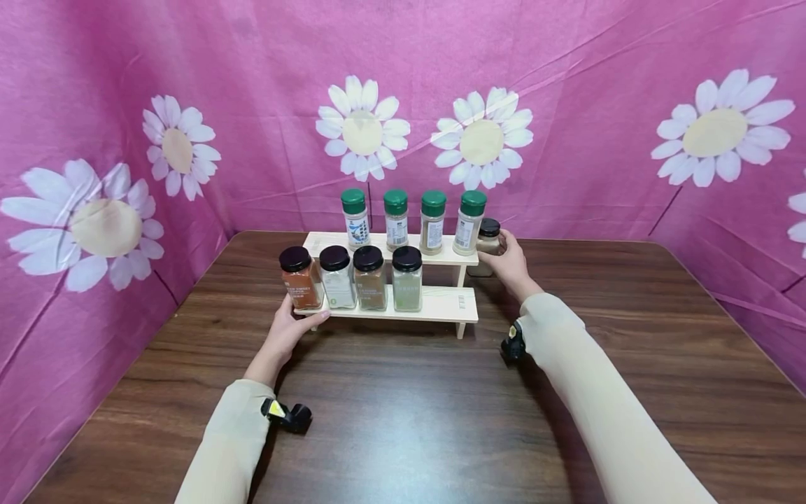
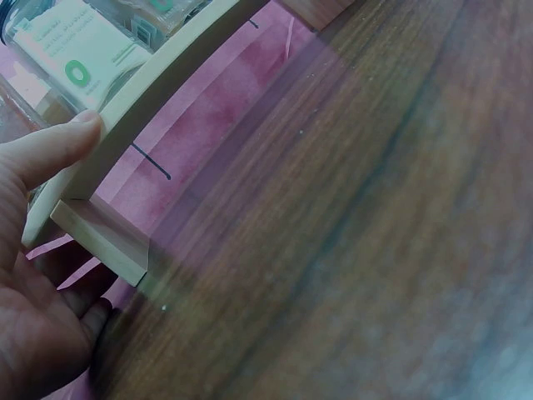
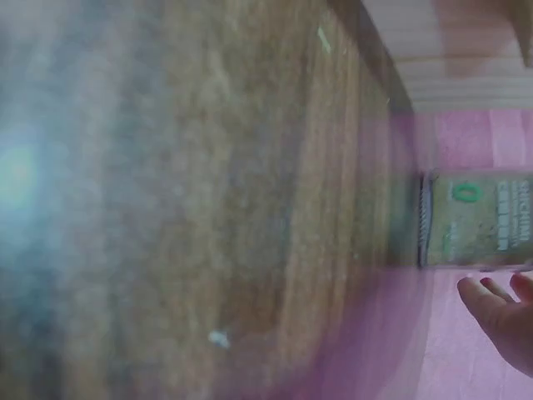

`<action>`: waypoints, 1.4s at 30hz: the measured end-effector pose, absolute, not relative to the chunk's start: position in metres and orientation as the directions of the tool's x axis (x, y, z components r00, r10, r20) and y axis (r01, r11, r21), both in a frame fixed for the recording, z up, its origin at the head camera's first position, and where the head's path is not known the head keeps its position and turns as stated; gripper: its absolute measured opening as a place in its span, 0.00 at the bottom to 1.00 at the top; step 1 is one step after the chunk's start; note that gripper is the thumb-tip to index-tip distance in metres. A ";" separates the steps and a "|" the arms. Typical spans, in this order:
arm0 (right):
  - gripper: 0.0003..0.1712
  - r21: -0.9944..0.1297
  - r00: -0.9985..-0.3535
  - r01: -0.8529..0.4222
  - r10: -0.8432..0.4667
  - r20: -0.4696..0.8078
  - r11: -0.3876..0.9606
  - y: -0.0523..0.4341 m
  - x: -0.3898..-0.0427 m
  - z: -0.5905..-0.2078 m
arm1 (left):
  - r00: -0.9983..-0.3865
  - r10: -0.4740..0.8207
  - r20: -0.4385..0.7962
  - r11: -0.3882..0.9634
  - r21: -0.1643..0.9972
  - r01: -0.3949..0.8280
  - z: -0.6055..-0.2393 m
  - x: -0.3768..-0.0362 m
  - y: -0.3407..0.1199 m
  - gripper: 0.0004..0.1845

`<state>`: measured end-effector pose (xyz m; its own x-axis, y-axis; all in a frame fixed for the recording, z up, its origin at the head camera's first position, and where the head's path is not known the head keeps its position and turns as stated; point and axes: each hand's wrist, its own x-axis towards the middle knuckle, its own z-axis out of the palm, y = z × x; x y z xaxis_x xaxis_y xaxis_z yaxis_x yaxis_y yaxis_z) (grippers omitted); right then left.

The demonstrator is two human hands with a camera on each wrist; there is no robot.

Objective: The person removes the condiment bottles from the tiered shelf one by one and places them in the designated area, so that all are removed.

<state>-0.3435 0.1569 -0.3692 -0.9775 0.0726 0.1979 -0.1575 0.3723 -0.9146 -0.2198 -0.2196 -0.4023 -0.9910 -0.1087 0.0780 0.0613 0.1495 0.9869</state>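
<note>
While the left hand (image 1: 288,330) is gripping the left end of the wooden rack (image 1: 441,306), thumb lying along its lower shelf, the right hand (image 1: 508,262) is holding a black-lidded jar (image 1: 488,241) just beside the rack's upper right end, above the counter (image 1: 403,420).

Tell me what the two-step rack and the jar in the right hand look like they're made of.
The rack looks like pale unfinished wood, with faint grain and a matte surface. The jar in the right hand seems to be clear glass or plastic, hard to tell which, with a glossy black lid.
</note>
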 end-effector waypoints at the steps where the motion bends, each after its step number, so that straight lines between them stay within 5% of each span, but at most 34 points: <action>1: 0.41 -0.918 -0.979 -0.153 0.070 0.192 0.366 0.157 -0.342 -0.368 | -0.991 -0.109 0.077 0.150 0.987 0.060 -0.402 -0.220 -0.220 0.36; 42: 0.39 -0.907 -0.947 -0.319 -0.131 0.293 0.274 0.170 -0.260 -0.337 | -0.992 -0.101 0.072 0.148 0.987 0.056 -0.402 -0.219 -0.219 0.36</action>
